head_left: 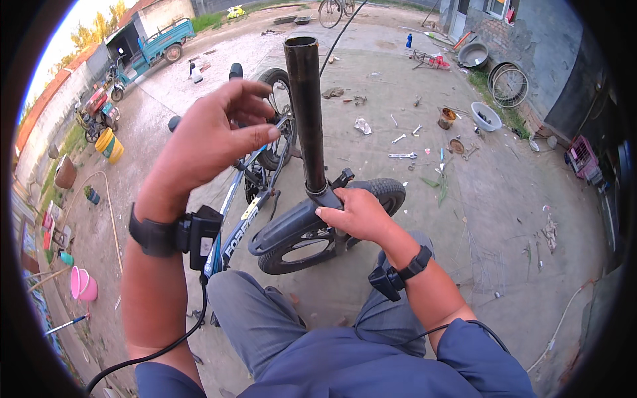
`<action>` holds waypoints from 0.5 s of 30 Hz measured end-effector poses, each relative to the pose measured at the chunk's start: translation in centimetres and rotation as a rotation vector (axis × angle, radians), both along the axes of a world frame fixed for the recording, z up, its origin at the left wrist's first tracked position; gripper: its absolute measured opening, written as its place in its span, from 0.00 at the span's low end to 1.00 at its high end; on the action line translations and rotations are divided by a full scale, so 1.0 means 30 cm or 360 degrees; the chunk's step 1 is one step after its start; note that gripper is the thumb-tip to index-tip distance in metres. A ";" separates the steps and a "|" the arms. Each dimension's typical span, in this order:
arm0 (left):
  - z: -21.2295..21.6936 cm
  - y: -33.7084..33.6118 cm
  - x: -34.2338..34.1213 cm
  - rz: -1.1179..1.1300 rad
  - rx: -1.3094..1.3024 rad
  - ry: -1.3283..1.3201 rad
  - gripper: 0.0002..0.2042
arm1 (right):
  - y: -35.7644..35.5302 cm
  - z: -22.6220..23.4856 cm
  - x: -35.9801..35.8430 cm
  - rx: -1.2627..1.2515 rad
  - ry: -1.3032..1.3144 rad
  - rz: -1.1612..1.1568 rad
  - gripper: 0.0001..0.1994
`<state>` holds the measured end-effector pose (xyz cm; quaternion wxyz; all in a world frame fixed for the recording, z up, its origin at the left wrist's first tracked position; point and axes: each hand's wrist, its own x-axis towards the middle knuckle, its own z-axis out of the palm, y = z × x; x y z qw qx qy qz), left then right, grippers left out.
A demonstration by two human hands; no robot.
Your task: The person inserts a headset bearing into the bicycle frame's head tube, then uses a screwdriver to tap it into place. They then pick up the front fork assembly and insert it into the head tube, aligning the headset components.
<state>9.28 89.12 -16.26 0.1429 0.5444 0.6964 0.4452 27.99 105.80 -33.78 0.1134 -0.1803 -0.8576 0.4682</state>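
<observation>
A dark metal pipe with a worn, rusty rim stands upright on the crown of a bicycle fork. Below it, the fork carries a front wheel with a knobby tyre and a black mudguard. My right hand is closed around the fork crown, thumb in front; its other fingers are partly hidden. Left of the pipe, my left hand is raised, fingers loosely bent and apart, with nothing seen in it. Behind that arm lies the blue, white and black bicycle frame with its rear wheel.
Several wrenches lie on the ground to the right, near a rusty can and a white basin. Loose wheel rims lean by the wall. Left are a yellow bucket, a pink bucket and a blue cargo tricycle.
</observation>
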 end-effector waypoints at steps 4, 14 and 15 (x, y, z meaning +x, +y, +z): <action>-0.172 -0.012 -0.011 0.0062 -0.0131 -0.0081 0.20 | 0.001 0.000 -0.003 -0.0051 -0.0031 0.0008 0.20; -0.455 0.020 0.081 0.0177 -0.0142 -0.0196 0.22 | -0.005 0.011 -0.014 -0.0069 -0.0066 0.0040 0.19; -0.461 0.021 0.084 0.0176 -0.0126 -0.0129 0.21 | -0.009 0.013 -0.016 -0.0095 -0.0080 0.0032 0.18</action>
